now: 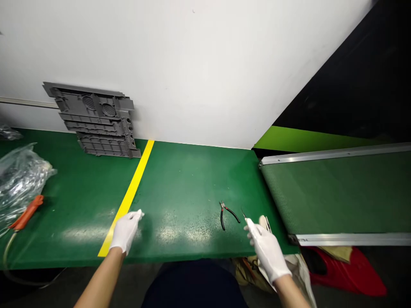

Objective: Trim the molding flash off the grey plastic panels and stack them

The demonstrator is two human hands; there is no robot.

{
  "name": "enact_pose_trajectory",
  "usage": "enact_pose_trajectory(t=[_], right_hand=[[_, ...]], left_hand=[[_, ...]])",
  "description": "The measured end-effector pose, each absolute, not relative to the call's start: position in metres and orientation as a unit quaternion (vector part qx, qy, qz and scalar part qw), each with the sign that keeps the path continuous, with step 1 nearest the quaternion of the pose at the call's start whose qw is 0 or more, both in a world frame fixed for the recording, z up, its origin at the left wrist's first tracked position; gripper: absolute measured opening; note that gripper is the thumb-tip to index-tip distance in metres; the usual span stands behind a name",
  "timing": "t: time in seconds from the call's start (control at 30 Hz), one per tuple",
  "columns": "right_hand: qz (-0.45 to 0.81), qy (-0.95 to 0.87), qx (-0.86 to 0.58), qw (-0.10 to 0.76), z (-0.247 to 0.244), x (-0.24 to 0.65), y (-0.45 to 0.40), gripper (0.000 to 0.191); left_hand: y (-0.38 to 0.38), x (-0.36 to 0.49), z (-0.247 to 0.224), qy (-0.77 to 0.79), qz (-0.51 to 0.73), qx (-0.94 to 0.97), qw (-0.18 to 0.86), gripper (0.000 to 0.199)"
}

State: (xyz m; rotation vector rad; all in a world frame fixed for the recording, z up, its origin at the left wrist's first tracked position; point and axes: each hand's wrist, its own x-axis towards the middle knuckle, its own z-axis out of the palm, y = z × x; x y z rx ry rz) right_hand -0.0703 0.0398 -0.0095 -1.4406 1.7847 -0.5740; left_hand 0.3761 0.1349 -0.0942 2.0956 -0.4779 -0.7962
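My left hand, in a white glove, is over the yellow tape strip on the green table. Its fingers are pressed together, and anything between them is too small to make out. At the right, my gloved right hand is closed round a thin pointed tool whose tip points up and left. Most of that tool is hidden by the fingers. Between the hands, nearer the right one, lie pliers with black and red handles, spread apart. A pale object lies just beyond my right hand.
A grey plastic panel leans against the white wall at the back left. Clear plastic bags and an orange tool with a hose lie far left. A green conveyor belt adjoins the right side. Below it is a red object.
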Motion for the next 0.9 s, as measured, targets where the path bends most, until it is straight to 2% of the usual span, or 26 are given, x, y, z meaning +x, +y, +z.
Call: enact_pose_trajectory(t=[0.1,0.2,0.33,0.5,0.67,0.8,0.9], right_hand=[[-0.225,0.704,-0.497,0.455,-0.041,-0.079,0.050,0.064],[-0.225,0.699,-0.466,0.493,-0.064,-0.085,0.055,0.063],[-0.221,0.701,-0.435,0.520,-0.082,-0.093,0.054,0.064],[-0.210,0.725,-0.381,0.534,-0.078,-0.104,0.051,0.069],[-0.208,0.746,-0.346,0.530,-0.082,-0.107,0.053,0.068],[-0.219,0.755,-0.350,0.510,-0.095,-0.102,0.055,0.060],[-0.219,0.740,-0.420,0.477,-0.093,-0.113,0.040,0.054]], left_hand=[[0.155,0.375,-0.144,-0.219,-0.309,0.867,0.324,0.038],[0.162,0.361,-0.168,-0.244,-0.282,0.893,0.250,0.055],[0.149,0.343,-0.175,-0.306,-0.224,0.913,0.152,0.064],[0.121,0.318,-0.174,-0.348,-0.196,0.912,0.093,0.064],[0.102,0.277,-0.172,-0.460,-0.141,0.870,0.103,0.054],[0.083,0.243,-0.149,-0.520,-0.225,0.816,0.111,0.042],[0.064,0.220,-0.121,-0.572,-0.247,0.776,0.097,0.019]])
